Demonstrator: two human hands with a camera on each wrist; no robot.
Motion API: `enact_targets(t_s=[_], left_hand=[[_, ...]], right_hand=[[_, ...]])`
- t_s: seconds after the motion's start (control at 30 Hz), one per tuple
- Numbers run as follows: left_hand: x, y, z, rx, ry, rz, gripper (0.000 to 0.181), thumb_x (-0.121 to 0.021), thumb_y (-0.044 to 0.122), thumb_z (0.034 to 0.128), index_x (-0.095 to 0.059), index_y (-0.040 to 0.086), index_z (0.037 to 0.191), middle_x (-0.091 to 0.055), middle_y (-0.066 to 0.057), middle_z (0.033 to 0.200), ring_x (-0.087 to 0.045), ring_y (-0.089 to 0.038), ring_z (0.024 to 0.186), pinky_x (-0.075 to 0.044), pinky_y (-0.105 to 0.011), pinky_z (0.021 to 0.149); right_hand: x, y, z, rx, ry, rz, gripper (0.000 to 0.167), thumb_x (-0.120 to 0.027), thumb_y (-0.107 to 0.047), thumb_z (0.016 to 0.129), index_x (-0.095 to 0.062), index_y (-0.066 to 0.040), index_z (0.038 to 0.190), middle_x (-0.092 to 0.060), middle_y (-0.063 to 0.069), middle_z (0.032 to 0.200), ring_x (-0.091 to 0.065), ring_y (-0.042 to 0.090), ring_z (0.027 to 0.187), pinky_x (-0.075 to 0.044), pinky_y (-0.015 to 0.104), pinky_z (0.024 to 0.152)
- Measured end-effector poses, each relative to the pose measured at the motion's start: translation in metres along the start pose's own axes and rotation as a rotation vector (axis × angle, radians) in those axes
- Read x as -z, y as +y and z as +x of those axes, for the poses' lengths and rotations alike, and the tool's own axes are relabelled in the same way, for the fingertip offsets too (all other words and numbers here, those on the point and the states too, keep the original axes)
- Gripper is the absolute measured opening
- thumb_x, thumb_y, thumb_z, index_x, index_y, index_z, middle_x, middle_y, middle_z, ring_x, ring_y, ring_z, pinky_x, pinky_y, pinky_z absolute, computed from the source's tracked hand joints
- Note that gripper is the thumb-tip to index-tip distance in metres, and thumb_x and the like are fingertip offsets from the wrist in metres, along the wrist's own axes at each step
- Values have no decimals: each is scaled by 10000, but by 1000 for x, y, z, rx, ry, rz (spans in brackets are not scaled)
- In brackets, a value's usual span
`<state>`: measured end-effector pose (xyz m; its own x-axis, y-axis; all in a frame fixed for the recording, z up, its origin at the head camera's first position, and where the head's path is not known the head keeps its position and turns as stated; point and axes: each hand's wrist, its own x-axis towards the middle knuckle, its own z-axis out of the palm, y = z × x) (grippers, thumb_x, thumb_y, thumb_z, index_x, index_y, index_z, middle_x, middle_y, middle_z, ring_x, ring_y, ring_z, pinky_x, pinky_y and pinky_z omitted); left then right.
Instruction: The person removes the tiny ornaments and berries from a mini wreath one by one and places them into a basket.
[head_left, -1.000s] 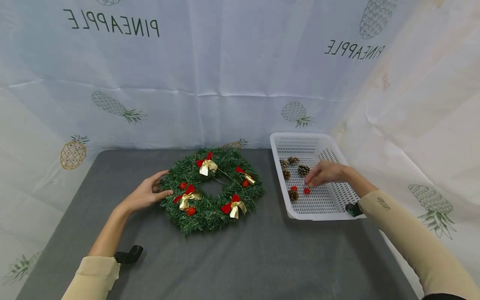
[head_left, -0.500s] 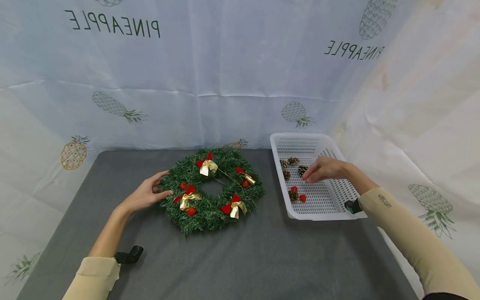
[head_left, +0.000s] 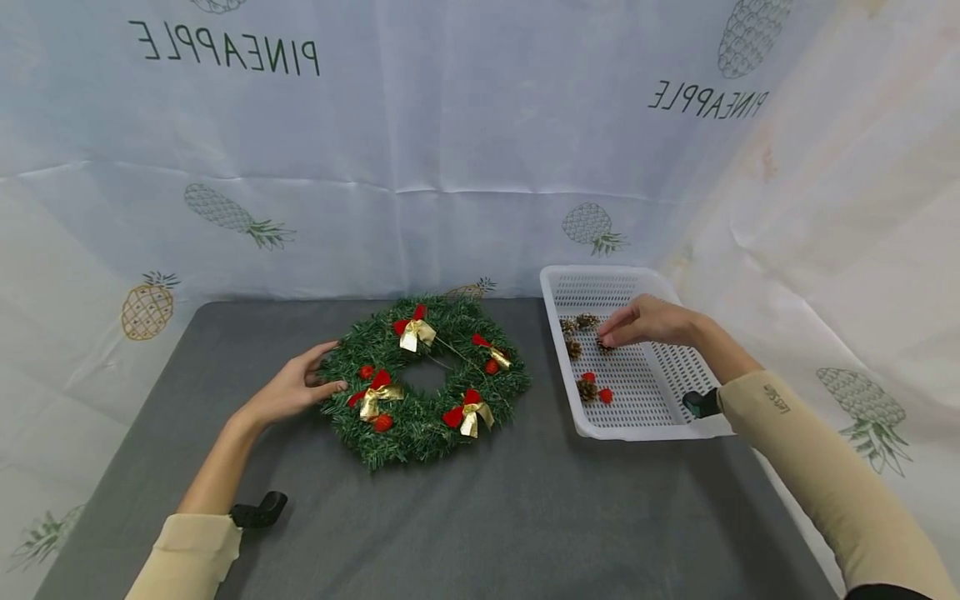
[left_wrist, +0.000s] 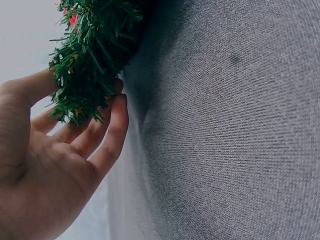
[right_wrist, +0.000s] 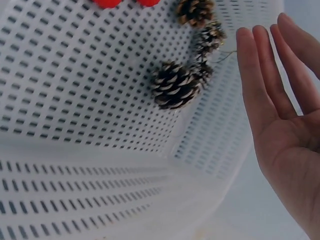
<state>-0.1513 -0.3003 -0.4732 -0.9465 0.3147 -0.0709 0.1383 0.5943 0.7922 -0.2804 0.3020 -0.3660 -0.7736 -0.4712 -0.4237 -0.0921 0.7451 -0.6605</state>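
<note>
The green wreath lies on the table, set with red-and-gold bows and red balls. My left hand grips its left edge; in the left wrist view the thumb is on one side of the greenery and the fingers on the other. Over the white basket, my right hand reaches toward a dark pine cone, partly covered by the fingertips in the head view. From the right wrist, the fingers look straight and stand apart from that cone.
Inside the basket are several smaller pine cones along the left side and red balls near another cone. A pineapple-print curtain hangs behind the grey table.
My right hand has moved back and slightly left, from the red balls to the dark pine cone. One red ball shifted toward the near cone. The left hand stays on the wreath.
</note>
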Motion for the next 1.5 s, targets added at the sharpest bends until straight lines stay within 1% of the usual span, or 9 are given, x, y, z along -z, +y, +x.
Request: enact_targets(t_s=[0.27,0.43,0.6,0.8,1.0,1.07,1.2,1.4,1.5], left_hand=[[-1,1,-1,5,2,-10,837,-699,225,1081,-216,-66,1700,-213,-438,1716,-333,-695,1509,-458,-777,1132],[-1,1,-1,12,1,-9,843,-697,234,1082,-211,-66,1702,-208,-436,1718,-329,-695,1512,-460,-777,1131],[0,0,-1,21,2,-10,849,-697,239,1082,-203,-61,1705,-199,-433,1723,-327,-694,1514,-461,-776,1131],[0,-2,0,21,1,-16,854,-698,237,1082,-197,-48,1711,-191,-432,1726,-334,-697,1509,-466,-775,1127],[-1,-3,0,21,-1,-18,851,-696,235,1084,-195,-42,1714,-188,-425,1731,-322,-700,1513,-459,-778,1131],[-1,-3,0,20,1,-16,851,-696,236,1084,-196,-45,1713,-191,-426,1730,-327,-697,1513,-456,-781,1132],[-1,-3,0,16,7,-11,850,-698,237,1083,-202,-53,1709,-195,-429,1727,-335,-692,1511,-446,-787,1137],[-2,-3,-1,12,7,-7,841,-694,231,1084,-207,-64,1704,-197,-444,1717,-348,-690,1503,-454,-784,1130],[-3,-3,-1,11,8,-8,839,-693,228,1083,-209,-66,1702,-198,-446,1715,-353,-690,1501,-454,-783,1131]], right_hand=[[-3,-9,-2,37,93,-19,378,-797,-365,995,-807,-127,1289,-771,107,1358,-682,229,1202,-562,394,1043],[-6,-17,-2,59,117,-2,391,-797,-385,999,-796,-150,1311,-777,86,1367,-690,243,1273,-545,483,1116],[-10,-29,-3,94,132,3,399,-787,-395,1011,-786,-155,1330,-776,87,1381,-707,204,1285,-546,473,1135],[-16,-45,-1,121,134,46,397,-795,-380,1009,-780,-138,1323,-781,53,1366,-710,191,1261,-552,390,1106],[-26,-57,6,154,131,91,408,-804,-331,1005,-764,-81,1325,-784,138,1331,-732,187,1208,-554,315,1075],[-29,-61,9,166,128,104,424,-806,-319,1005,-755,-59,1336,-784,138,1327,-733,172,1198,-568,333,1081],[-35,-70,13,186,118,126,402,-810,-327,1004,-763,-98,1331,-785,99,1335,-730,153,1216,-578,395,1120],[-47,-82,20,215,100,155,364,-825,-316,992,-777,-144,1310,-761,119,1378,-724,207,1253,-570,487,1144],[-54,-87,24,227,87,174,354,-831,-299,988,-780,-142,1301,-766,92,1371,-725,215,1252,-576,476,1132]])
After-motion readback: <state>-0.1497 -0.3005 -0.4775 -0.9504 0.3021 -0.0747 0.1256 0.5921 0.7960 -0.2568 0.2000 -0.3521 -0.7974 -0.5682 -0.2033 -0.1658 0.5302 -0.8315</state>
